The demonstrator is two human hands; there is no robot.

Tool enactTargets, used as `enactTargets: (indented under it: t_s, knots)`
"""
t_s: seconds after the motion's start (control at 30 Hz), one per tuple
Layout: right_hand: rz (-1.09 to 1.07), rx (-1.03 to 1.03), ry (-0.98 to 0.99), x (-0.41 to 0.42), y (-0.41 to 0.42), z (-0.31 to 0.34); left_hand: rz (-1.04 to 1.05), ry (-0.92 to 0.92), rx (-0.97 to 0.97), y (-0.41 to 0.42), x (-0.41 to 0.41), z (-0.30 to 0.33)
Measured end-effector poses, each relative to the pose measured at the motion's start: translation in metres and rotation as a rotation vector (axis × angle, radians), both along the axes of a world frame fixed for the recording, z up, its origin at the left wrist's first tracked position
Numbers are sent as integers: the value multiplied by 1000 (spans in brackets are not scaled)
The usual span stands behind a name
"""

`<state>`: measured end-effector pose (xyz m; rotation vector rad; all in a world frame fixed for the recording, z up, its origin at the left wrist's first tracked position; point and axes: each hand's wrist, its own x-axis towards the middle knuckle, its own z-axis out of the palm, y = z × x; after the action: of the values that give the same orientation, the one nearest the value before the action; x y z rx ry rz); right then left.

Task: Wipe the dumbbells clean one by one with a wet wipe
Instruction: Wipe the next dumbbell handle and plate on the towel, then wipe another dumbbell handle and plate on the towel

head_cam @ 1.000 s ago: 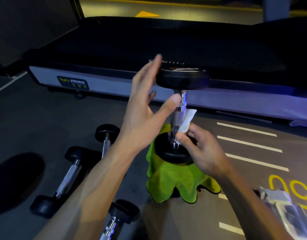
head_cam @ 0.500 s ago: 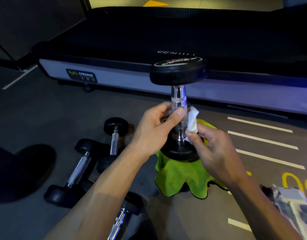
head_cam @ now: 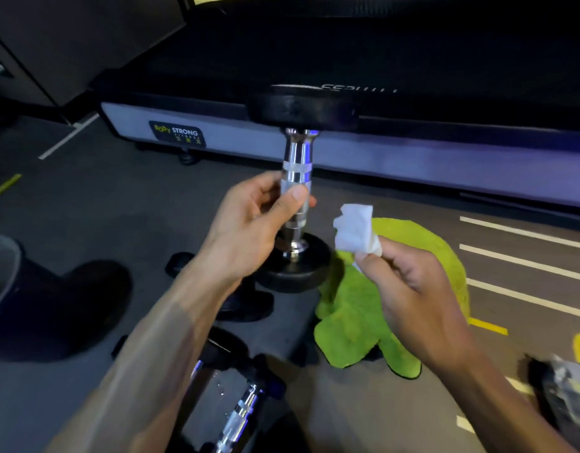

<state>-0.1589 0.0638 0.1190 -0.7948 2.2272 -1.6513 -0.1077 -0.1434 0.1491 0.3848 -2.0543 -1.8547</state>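
Standing upright, the dumbbell has its long axis vertical: the lower black head sits by the edge of the green cloth on the floor, the upper head is level with the treadmill's grey side rail. The left hand makes the working grip, fingers and thumb curled round the middle of the chrome handle and closed firmly on it. The right hand is apart from the bar, just to its right and lower, pinching a crumpled white wet wipe that sticks up from the fingertips. So the wipe lies nearest the lower half of the handle and the bottom head; a short move leftward looks enough to bring it back onto the metal. Whether the bottom head rests on the cloth or on bare floor is hard to make out. More dumbbells lie behind and below the left forearm, partly hidden and cut off by the frame edge. A packet at lower right is blurred and cropped; probably the wipes pack, though I cannot tell
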Motion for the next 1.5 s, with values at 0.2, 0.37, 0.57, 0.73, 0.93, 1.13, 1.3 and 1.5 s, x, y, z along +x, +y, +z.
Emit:
enactTargets:
  t_s: [0.2,0.37,0.57,0.73,0.93,1.13,1.3,1.5]
  knots:
    - [72,78,46,9,-24,-18,95,-223,-68,-29,12,-42]
    - [130,182,62,7,-25,-30,147,-465,19,-28,19,-123]
    - [106,108,44,1,-26,-33,137,-704,-41,-15,14,-184]
    - [105,118,78,-10,-29,-30,76,-924,-198,-7,3,-212]
    - [95,159,156,-27,-27,-24,61,-1155,-384,0,-3,-223]
    - [65,188,192,-39,-31,-25,55,-1214,-452,0,-8,-215]
    - [114,232,241,-44,-40,-24,-41,-1110,-344,-43,-18,-191]
    - [69,239,250,-53,-43,-28,336,-997,-637,-128,-42,-153]
